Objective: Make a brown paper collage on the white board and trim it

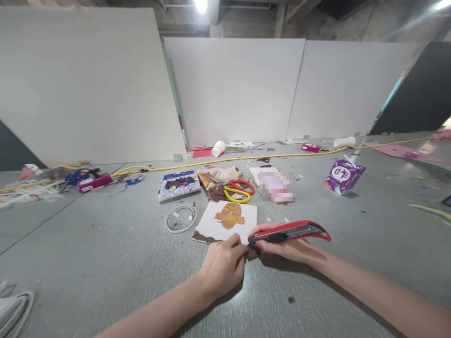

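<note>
A white sheet (204,220) lies on the grey floor in front of me, with a brown patterned shape (229,216) on it and wavy brown edging (202,238) along its near side. My left hand (225,263) is closed, its fingertips pinching the near edge of that sheet; exactly what they grip is partly hidden. A red utility knife (292,230) rests in my right hand (282,249), its dark tip pointing left, close by the left fingers. Between the hands, a bit of brown material (252,253) shows under the right fingers. Whether the blade is out, I cannot tell.
Scissors (237,191) with red and yellow handles lie on crumpled cloth (214,178) beyond the sheet. Around them are a patterned box (179,185), a coiled white cable (181,219) and a blurred pink item (276,185). A purple carton (343,176) stands right. A yellow cable (211,161) crosses behind.
</note>
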Demonstrator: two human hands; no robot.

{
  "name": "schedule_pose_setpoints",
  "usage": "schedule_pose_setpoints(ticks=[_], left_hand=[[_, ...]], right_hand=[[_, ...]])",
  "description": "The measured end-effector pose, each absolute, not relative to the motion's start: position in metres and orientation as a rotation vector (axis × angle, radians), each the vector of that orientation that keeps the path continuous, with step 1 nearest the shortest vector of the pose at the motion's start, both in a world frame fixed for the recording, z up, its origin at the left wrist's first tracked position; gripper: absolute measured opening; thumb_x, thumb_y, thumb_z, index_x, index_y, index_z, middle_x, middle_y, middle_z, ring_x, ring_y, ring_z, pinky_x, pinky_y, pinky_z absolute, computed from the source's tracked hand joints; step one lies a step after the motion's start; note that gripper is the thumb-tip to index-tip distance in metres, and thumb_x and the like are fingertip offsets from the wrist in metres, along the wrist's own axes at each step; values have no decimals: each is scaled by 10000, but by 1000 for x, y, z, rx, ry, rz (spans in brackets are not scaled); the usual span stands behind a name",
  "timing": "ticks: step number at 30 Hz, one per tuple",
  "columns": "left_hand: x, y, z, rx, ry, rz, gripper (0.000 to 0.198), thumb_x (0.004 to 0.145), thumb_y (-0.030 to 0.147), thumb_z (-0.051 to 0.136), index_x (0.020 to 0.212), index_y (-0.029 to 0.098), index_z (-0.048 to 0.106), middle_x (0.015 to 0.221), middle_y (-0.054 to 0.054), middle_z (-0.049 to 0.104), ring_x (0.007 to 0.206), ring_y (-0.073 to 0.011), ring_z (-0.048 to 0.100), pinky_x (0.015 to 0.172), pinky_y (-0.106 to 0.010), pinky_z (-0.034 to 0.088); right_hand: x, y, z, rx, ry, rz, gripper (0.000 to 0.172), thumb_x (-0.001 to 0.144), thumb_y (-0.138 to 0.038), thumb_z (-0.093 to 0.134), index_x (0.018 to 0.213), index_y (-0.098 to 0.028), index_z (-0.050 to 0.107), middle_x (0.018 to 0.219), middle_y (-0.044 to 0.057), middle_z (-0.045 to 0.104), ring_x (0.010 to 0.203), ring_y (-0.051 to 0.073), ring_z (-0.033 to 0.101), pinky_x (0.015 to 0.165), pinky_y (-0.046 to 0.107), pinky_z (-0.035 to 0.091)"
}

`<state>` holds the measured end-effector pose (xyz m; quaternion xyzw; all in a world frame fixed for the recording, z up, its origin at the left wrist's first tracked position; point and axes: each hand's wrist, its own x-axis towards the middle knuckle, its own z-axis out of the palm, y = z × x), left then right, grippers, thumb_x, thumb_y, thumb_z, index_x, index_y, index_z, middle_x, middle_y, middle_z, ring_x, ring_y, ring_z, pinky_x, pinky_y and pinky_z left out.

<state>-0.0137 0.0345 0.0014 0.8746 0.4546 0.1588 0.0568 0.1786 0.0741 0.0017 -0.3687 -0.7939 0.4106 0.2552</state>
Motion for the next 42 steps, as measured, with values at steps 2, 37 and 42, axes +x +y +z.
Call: schedule_pose_setpoints(ticks=[2, 37, 42], left_hand=[[-14, 35, 1, 2657, 1376, 486, 255, 753, 87, 403, 793, 195, 630, 732, -14, 564, 598, -137, 555, 544, -228, 411], [-14, 33, 3, 2726, 1359, 444, 237, 732, 73, 411, 781, 177, 618, 736, -18, 566, 597, -129, 554, 540, -213, 415], [-13, 34, 3, 2730, 1358, 457, 235, 734, 78, 406, 782, 172, 616, 736, -22, 566, 592, -129, 552, 536, -214, 413]], right_hand=[[179, 74, 1, -1000, -2196, 1063, 184, 755, -246, 525, 909, -216, 620, 892, 19, 636, 813, 166, 559, 747, 280, 417], [172, 70, 9, -936, -2307, 896, 157, 748, -192, 504, 856, -191, 619, 780, 5, 637, 668, 131, 546, 653, 233, 400], [169, 70, 8, -997, -2308, 950, 165, 717, -138, 488, 793, -203, 620, 768, -8, 636, 681, 132, 549, 656, 227, 400]])
